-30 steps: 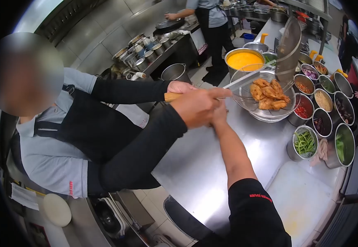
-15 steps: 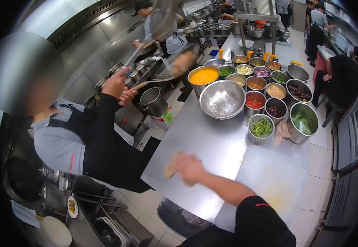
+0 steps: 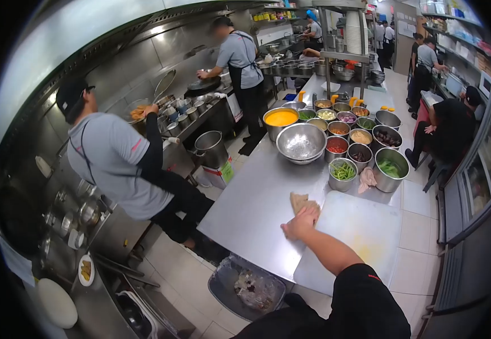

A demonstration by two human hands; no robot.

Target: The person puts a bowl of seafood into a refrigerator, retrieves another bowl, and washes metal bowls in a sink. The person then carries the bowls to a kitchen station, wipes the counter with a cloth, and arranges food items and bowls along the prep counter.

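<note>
My right hand (image 3: pixel 302 222) presses palm down on a tan cloth (image 3: pixel 298 201), its fingers bent over the cloth. Part of the cloth shows beyond the fingertips, lying flat against the steel table (image 3: pixel 245 209). Just right of the hand is a white cutting board (image 3: pixel 358 226) with a yellowish stain. My left hand is out of view. Beyond my right hand stand a steel mixing bowl (image 3: pixel 300 141) and a pot of sliced green vegetables (image 3: pixel 343 170).
Several steel pots of ingredients crowd the table's far end, among them one of orange liquid (image 3: pixel 280 117). A pinkish cloth (image 3: pixel 367 179) lies by a larger pot (image 3: pixel 391 169). Below the near edge is a waste bin (image 3: pixel 247 288). A co-worker (image 3: pixel 110 152) stands left, holding a strainer.
My right hand and the tan cloth have moved right across the table, toward the cutting board. The co-worker at left has turned toward the stoves with the strainer, and my view has shifted.
</note>
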